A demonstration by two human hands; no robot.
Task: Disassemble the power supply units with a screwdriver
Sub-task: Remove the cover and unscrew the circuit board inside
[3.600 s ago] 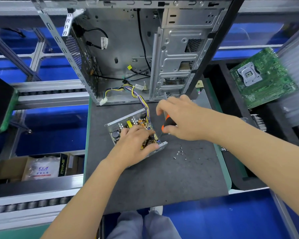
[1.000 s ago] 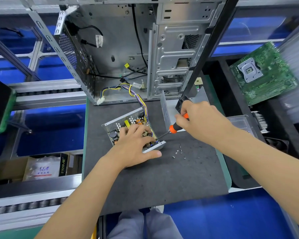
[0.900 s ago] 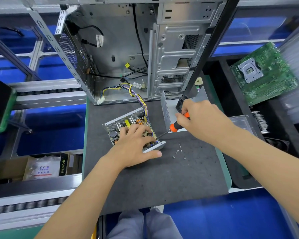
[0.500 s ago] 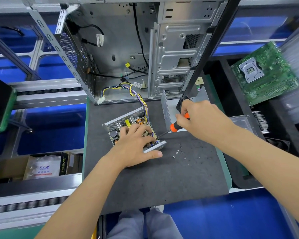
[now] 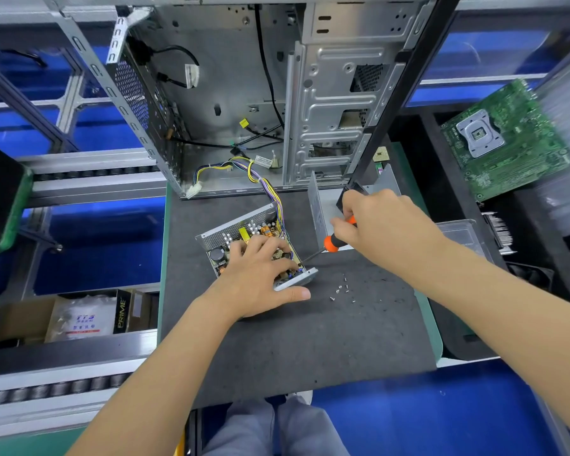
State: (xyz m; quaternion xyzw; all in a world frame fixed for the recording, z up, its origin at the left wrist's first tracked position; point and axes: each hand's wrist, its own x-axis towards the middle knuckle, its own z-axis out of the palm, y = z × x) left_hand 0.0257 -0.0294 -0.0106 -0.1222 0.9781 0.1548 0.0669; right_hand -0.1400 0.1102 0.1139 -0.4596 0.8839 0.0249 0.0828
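Observation:
An opened power supply unit (image 5: 231, 233) lies on the dark mat (image 5: 293, 340), its circuit board and parts bare. My left hand (image 5: 260, 278) rests on the board with fingers spread and the thumb along the front metal edge. My right hand (image 5: 385, 225) grips an orange and black screwdriver (image 5: 331, 241); its tip sits at the unit's right front corner. A bundle of yellow and purple wires (image 5: 270, 192) runs from the unit into the computer case (image 5: 277, 93). Several loose screws (image 5: 341, 291) lie right of the unit.
The removed metal cover (image 5: 320, 205) stands upright behind my right hand. A green motherboard (image 5: 507, 143) leans at the right over black trays. Roller conveyors (image 5: 89, 182) run on the left, with a cardboard box (image 5: 63, 320) below them.
Since 3.6 s ago my right hand swung the screwdriver from steep to slanted, tip at the unit's right front corner. Over the last second both hands have barely moved.

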